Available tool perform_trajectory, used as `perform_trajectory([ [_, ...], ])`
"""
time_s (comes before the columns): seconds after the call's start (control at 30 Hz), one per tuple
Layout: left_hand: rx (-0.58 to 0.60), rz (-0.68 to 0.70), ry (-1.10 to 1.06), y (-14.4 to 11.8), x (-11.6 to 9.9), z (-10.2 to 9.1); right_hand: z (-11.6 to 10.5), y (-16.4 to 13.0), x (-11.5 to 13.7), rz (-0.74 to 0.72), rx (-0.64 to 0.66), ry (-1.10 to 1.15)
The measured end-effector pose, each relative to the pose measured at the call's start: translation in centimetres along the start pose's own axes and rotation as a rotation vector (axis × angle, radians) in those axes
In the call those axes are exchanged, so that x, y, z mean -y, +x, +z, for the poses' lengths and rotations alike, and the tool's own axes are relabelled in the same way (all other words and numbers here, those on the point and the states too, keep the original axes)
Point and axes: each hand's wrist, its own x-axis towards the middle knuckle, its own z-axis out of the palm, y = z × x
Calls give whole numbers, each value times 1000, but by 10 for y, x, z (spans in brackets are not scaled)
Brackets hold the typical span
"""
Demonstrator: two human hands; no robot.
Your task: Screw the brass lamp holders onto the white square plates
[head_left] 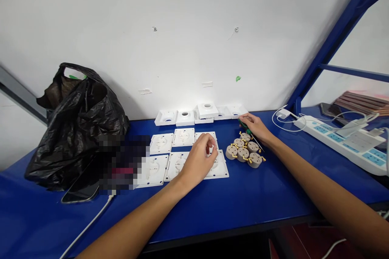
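Six tan discs (242, 155) could scatter if the screwdriver (249, 131) clenched in the right hand (255, 126) at their one o'clock slips; whether the half-curled left hand (201, 157), at nine o'clock, grips anything is unclear.

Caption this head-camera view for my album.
Left hand over white plates, right hand holding a green-handled screwdriver near round beige pieces.

blue bench (243, 206) | white plates (162, 144) | white housings (185, 122) | beige discs (243, 154) | black bag (85, 129) | phone (80, 190) | power strip (343, 141)

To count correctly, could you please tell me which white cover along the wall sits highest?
The white cover near the row's middle, hole facing up: it alone rests on another.
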Motion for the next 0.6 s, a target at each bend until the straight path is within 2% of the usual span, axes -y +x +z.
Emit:
perform_trajectory([
  [0.1, 46, 67, 109, -5, -6, 0, -1, 1, -1, -9, 2, -10],
  [0.23, 111, 233, 411, -11, -12, 1, -1, 3, -2, -7, 7, -31],
  [0.33, 159, 267, 503, -14, -15, 3, -1, 3, -2, 0, 8, -48],
  [0.47, 208, 236, 501, -16, -14, 4, 0, 3, -1, 4, 4, -63],
  [0.6, 195, 172, 393, -14, -9, 5, 1, 1, 1, 8, 0, -64],
])
